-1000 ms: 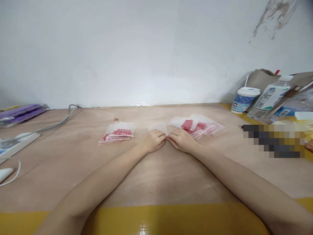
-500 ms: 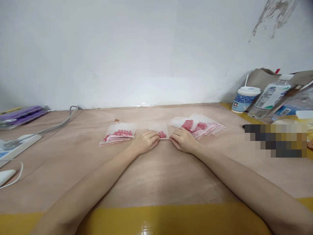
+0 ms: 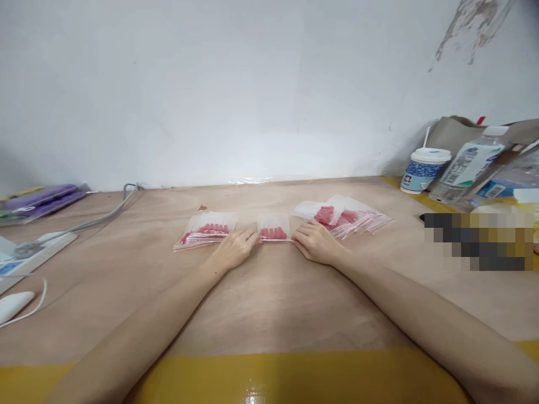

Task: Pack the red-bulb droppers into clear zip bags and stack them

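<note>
A small clear zip bag lies flat on the table in front of me, with several red pieces in a row inside along its near edge. My left hand is closed at the bag's near left corner, fingers pressed together on it. At the near right corner, my right hand pinches the same edge. Beside my left hand is a pile of similar filled bags. Another fanned-out pile of filled bags lies just beyond my right hand. My fingers partly hide the bag's near corners.
On the right stand a lidded paper cup with a straw and a tilted plastic bottle. At left are a power strip with a grey cable, a white mouse-like object and purple packets. A wall rises behind.
My left hand has slid left along the bag's near edge to its corner, uncovering more of the red pieces. My right hand has stayed in nearly the same place.
</note>
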Motion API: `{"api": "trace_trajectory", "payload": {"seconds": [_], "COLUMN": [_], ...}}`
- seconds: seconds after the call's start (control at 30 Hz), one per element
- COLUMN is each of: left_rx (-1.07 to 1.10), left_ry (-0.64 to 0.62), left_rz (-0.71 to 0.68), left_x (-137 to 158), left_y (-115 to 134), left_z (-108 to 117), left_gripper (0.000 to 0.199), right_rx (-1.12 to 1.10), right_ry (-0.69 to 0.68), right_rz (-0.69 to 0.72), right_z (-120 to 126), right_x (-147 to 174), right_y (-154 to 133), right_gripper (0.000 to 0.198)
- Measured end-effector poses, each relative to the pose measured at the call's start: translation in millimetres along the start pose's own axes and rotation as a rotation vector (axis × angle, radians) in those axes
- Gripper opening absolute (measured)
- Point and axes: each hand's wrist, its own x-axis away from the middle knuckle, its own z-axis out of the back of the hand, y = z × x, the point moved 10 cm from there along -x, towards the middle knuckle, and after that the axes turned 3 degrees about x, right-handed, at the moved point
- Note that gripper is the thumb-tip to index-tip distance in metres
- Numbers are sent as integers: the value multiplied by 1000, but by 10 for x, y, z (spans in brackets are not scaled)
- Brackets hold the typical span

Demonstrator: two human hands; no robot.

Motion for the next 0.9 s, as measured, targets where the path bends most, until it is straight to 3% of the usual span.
{"api": "trace_trajectory", "payload": {"seconds": [0.47, 0.57, 0.73, 0.9], "left_rx": [36, 83, 306, 462], "left_ry": [-76, -81, -120, -220], "left_rz": [57, 121, 309, 276], "left_x": [67, 71, 37, -85], "left_y": [-89, -126, -196, -35], "left_z": [-47, 0, -28, -223], "left_gripper": [35, 33, 61, 48], "right_rx": [-10, -80, 9, 176], "right_ry": [-77, -125, -115, -297], "right_rz": [-28, -61, -371, -627], "right_z": [-78, -67, 113, 13], "right_x": [11, 26, 100, 312], "right_y": [26, 75, 527, 941], "right_gripper": [26, 23, 58, 46]}}
